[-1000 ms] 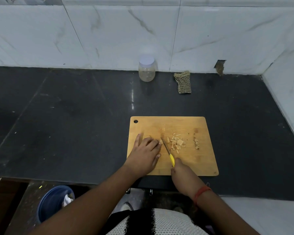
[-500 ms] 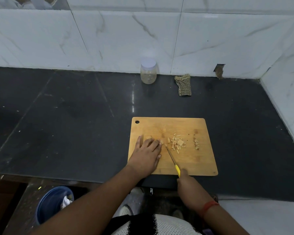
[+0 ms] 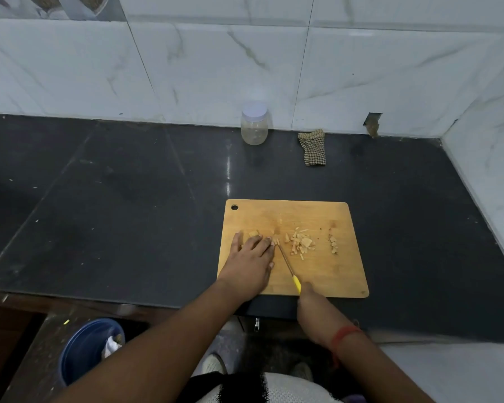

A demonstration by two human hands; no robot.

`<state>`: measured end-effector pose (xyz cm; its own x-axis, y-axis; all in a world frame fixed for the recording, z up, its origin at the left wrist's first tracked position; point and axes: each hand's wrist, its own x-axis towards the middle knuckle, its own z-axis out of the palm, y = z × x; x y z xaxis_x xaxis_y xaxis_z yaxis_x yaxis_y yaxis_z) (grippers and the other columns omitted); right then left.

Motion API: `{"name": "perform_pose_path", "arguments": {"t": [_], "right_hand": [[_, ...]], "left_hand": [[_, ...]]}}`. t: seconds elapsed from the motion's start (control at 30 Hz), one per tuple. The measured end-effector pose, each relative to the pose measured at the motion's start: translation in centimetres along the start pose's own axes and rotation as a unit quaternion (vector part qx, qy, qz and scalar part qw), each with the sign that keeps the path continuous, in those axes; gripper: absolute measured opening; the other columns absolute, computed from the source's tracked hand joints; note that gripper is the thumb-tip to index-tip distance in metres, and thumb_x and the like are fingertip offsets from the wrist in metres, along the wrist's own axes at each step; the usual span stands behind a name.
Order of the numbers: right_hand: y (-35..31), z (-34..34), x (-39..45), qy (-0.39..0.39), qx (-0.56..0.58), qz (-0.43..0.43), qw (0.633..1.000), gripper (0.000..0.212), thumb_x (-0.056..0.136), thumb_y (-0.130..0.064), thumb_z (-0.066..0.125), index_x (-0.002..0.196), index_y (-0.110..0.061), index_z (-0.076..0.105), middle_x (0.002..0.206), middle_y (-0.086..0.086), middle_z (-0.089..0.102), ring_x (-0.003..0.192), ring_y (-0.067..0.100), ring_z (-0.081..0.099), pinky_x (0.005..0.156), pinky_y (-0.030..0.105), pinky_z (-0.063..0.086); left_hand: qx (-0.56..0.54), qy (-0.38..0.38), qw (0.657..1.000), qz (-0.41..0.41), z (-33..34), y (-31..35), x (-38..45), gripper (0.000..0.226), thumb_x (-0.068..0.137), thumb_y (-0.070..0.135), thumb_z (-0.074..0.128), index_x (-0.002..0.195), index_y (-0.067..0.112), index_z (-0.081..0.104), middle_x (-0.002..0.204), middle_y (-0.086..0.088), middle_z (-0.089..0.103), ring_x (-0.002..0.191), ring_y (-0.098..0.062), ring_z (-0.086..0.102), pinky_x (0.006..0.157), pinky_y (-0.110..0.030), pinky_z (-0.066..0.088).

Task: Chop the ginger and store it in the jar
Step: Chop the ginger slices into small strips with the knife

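**Operator:** Ginger [image 3: 254, 234] is what I see first: pale chunks on a wooden cutting board [image 3: 326, 274], partly under the fingertips of the left hand [image 3: 249, 264]. That hand lies palm down on the board's left part, fingers bent over the chunks and pressing them in place.

**Listener:** And the other hand?

**Operator:** The right hand [image 3: 310, 303] sits at the board's near edge, fingers clenched round the yellow handle of a knife [image 3: 288, 267]. The thin blade runs diagonally up and left, its tip meeting the ginger just beside the left fingertips.

**Listener:** Is anything already cut?

**Operator:** Yes. A loose pile of chopped ginger [image 3: 301, 243] lies at the middle of the board, just right of the blade, and a smaller cluster of scraps [image 3: 333, 244] lies further right.

**Listener:** Where is the jar?

**Operator:** The jar [image 3: 254, 123] stands upright at the back of the dark countertop [image 3: 128, 205], against the white marble wall, its pale lid on, well apart from the board. A checked cloth [image 3: 313, 147] lies near it to the right. Below the counter edge, at lower left, I see a blue bucket [image 3: 83, 350].
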<state>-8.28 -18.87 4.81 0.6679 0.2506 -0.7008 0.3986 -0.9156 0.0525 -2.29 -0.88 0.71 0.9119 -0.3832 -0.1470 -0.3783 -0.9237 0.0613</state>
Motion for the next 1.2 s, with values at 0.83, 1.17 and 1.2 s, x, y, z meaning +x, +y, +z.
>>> {"name": "perform_pose_path", "arguments": {"t": [0.83, 1.17, 1.2], "right_hand": [[-0.4, -0.1, 1.6, 0.146, 0.349, 0.058, 0.924, 0.028, 0.101, -0.012, 0.036, 0.128, -0.006, 0.038, 0.097, 0.010, 0.061, 0.081, 0.022, 0.060, 0.069, 0.028, 0.042], [0.8, 2.1, 2.4, 0.068, 0.118, 0.019, 0.990, 0.055, 0.099, -0.031, 0.011, 0.082, -0.040, 0.062, 0.053, -0.018, 0.028, 0.043, -0.001, 0.019, 0.043, 0.006, 0.012], [1.2, 1.7, 1.5, -0.004, 0.246, -0.006, 0.969, 0.042, 0.101, -0.028, 0.019, 0.098, -0.030, 0.061, 0.059, -0.017, 0.035, 0.048, -0.003, 0.029, 0.048, 0.006, 0.022]], "left_hand": [[-0.012, 0.023, 1.000, 0.003, 1.4, -0.1, -0.1, 0.054, 0.107, 0.036, 0.028, 0.156, 0.015, 0.029, 0.161, -0.001, 0.025, 0.150, -0.022, 0.017, 0.122, -0.058, 0.005], [-0.033, 0.035, 0.999, 0.009, 1.3, -0.7, 0.0, 0.053, 0.106, 0.040, 0.032, 0.154, 0.018, 0.036, 0.160, 0.003, 0.031, 0.150, -0.016, 0.020, 0.123, -0.056, 0.006], [-0.038, 0.037, 0.999, 0.007, 1.4, -0.6, 0.0, 0.053, 0.106, 0.040, 0.032, 0.154, 0.018, 0.036, 0.160, 0.003, 0.031, 0.150, -0.016, 0.020, 0.123, -0.055, 0.005]]}}
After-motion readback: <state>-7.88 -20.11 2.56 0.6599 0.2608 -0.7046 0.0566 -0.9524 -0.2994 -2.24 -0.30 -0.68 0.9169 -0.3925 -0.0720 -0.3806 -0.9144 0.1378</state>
